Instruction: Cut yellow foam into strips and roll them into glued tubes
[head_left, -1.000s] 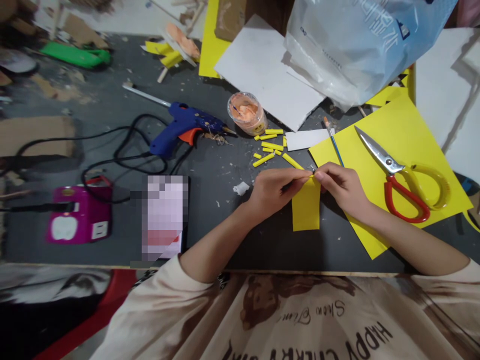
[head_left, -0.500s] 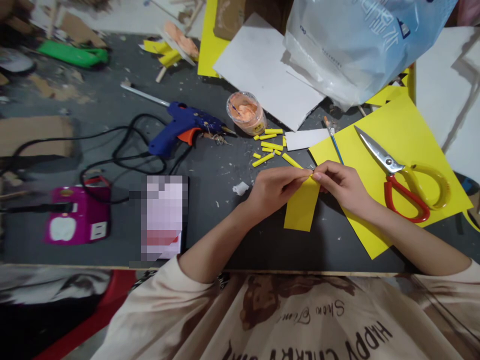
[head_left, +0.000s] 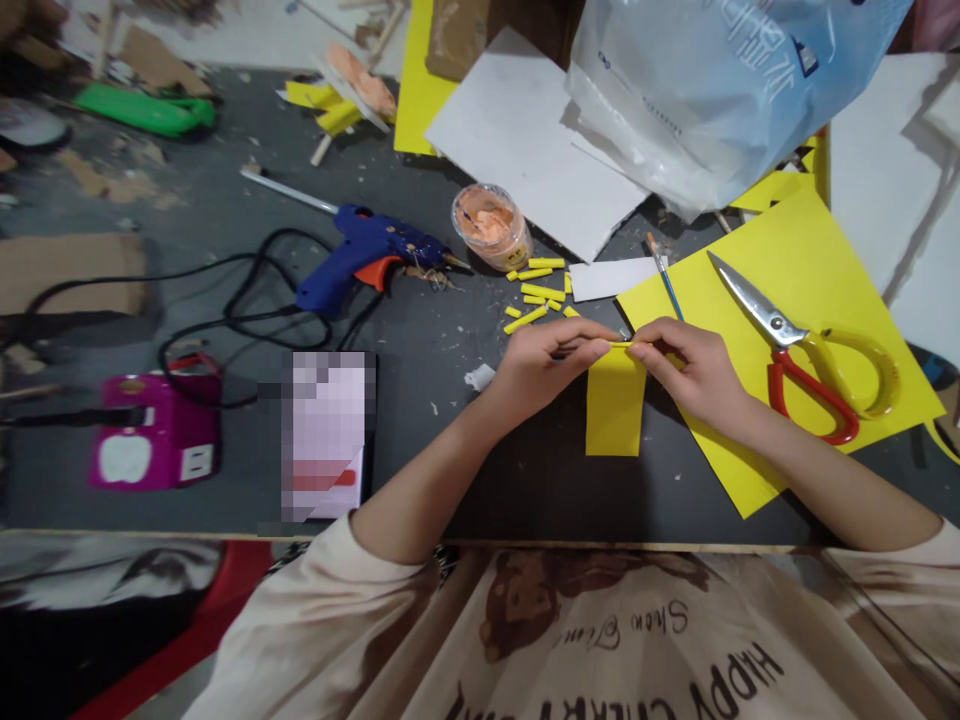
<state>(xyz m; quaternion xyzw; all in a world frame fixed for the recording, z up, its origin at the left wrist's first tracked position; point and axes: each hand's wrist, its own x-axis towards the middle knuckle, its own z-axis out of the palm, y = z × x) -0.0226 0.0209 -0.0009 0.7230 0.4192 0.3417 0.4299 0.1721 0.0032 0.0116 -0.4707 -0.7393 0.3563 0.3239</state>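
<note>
Between my two hands hangs a strip of yellow paper (head_left: 615,408), its far edge turned over into a narrow fold or roll. My left hand (head_left: 551,362) pinches the left end of that edge with thumb and fingers. At the right end, my right hand (head_left: 682,362) pinches it the same way. Just beyond my left hand lie several small yellow paper rolls (head_left: 541,290). A larger yellow sheet (head_left: 720,440) lies partly under my right forearm, with scissors (head_left: 780,330) and a thin blue paintbrush (head_left: 666,275) on it.
A blue glue gun (head_left: 367,250) with its black cord lies left of an open jar of peach-coloured paste (head_left: 491,228). Nearer are a phone (head_left: 326,435) and a magenta box (head_left: 157,430). White board (head_left: 536,140) and a plastic bag (head_left: 720,100) fill the back; a green cutter (head_left: 146,108) lies far left.
The yellow strip has swung from slanted to nearly straight and shifted slightly right. My hands have moved a little apart along its edge, baring more of the fold.
</note>
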